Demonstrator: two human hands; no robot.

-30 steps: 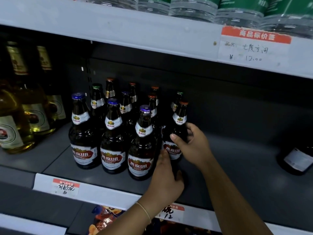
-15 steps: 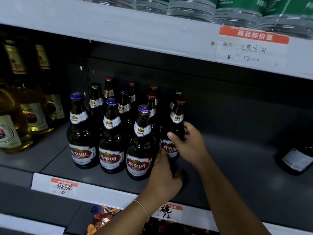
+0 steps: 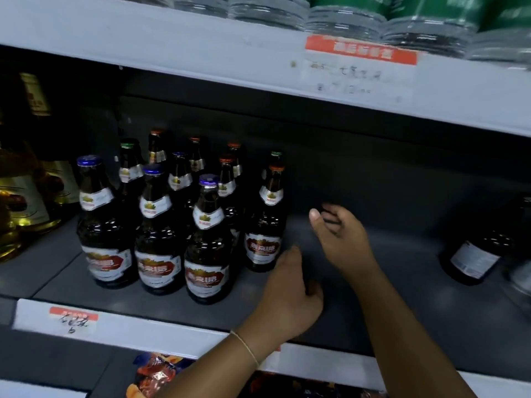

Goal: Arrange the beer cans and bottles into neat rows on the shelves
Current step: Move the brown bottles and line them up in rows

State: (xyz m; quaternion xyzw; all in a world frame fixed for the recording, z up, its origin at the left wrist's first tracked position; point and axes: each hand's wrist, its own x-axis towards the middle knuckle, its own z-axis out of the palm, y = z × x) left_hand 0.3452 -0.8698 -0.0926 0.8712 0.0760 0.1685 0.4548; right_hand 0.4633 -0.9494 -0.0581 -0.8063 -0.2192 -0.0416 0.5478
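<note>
We are looking at a cluster of brown beer bottles standing upright on the grey shelf [image 3: 373, 297], and the one that matters is the rightmost bottle [image 3: 265, 225], the one with the orange-red cap at the cluster's right edge. It is standing with its long axis vertical, set a little behind the blue-capped front bottle [image 3: 208, 248] to its left, so the front row is not yet reading as a straight line.

Our left hand [image 3: 287, 297] is lying nearest to that bottle: its fingertips are pointing up and left at the lower label, just beside the glass, though we cannot tell whether they are touching it. The fingers are lying fairly straight and close together, holding nothing, with the palm low over the shelf floor.

Our right hand [image 3: 340, 239] is hovering to the right of the bottle, apart from it, thumb raised and fingers loosely curled around nothing; motion blur is hiding the fingertips.

A lone dark bottle [image 3: 477, 254] is standing well apart at the far right. We judge that the right hand is the nearer one for fetching it, while the left is better placed for nudging the rightmost bottle forward.
</note>
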